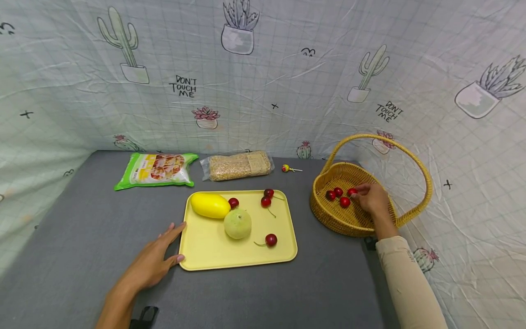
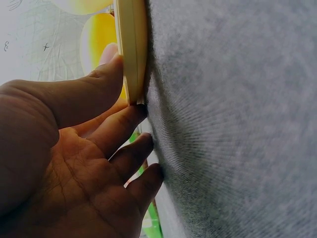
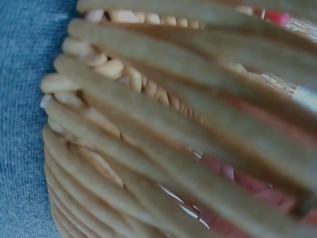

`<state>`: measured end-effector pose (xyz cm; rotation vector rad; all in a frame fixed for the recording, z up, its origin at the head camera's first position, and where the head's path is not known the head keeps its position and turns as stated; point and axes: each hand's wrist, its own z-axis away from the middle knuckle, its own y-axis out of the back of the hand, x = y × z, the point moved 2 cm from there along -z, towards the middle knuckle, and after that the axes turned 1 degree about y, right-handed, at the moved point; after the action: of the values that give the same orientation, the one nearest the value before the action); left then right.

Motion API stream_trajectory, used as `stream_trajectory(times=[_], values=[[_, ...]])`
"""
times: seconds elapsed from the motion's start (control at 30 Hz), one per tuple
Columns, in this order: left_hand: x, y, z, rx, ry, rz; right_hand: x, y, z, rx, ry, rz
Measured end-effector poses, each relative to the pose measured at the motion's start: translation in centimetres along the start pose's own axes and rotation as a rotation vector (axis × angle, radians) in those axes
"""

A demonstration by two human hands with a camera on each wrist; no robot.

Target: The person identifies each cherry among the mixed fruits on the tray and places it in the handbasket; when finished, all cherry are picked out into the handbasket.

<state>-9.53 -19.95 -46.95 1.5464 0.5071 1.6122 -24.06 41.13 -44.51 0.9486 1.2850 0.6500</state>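
My left hand (image 1: 152, 262) rests at the left edge of the pale yellow tray (image 1: 205, 256). In the left wrist view its thumb and a fingertip touch the tray rim (image 2: 131, 54), with the fingers fairly straight. Inside the wicker basket (image 1: 333, 221) on the right is my right hand (image 1: 374, 198), its fingertips pinching a red cherry (image 1: 352, 192). Several other cherries (image 1: 344, 202) lie beside it on the basket floor. Woven strands (image 3: 148, 114) fill the right wrist view and mostly hide the hand there.
On the tray lie a yellow oval fruit (image 1: 210, 205), a round green fruit (image 1: 237, 224) and several dark cherries (image 1: 270, 240). Behind it are a green-edged food bag (image 1: 158, 170), a bag of grain (image 1: 238, 166) and a lollipop (image 1: 286, 168). The basket's tall handle (image 1: 423, 178) arches above its right side.
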Motion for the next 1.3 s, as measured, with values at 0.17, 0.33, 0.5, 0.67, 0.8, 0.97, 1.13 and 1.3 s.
stream_trajectory(times=[0.17, 0.33, 0.5, 0.67, 0.8, 0.97, 1.13, 1.3], values=[[-0.1, 0.0, 0.0, 0.001, -0.001, -0.005, -0.2, 0.1, 0.2, 0.011, 0.017, 0.005], [-0.1, 0.0, 0.0, 0.007, -0.005, -0.006, -0.6, 0.0, 0.4, 0.069, 0.028, 0.008], [-0.1, 0.0, 0.0, 0.009, -0.003, -0.005, -0.7, 0.2, 0.5, 0.151, 0.047, 0.006], [-0.1, -0.1, -0.1, 0.007, -0.002, -0.005, -1.1, 0.6, 0.8, 0.279, 0.102, -0.042], [-0.2, -0.1, 0.0, 0.009, -0.005, -0.005, -1.8, 0.9, 0.9, 0.381, 0.131, -0.098], [-0.3, -0.1, 0.0, 0.011, -0.007, -0.006, -3.1, 1.2, 1.4, 0.46, 0.169, -0.162], [-0.2, -0.1, 0.0, 0.013, -0.01, -0.005, -4.5, 1.4, 2.4, 0.513, 0.216, -0.212], [-0.1, -0.1, 0.0, 0.02, -0.013, -0.009, -5.8, 1.4, 3.5, 0.564, 0.29, -0.263]])
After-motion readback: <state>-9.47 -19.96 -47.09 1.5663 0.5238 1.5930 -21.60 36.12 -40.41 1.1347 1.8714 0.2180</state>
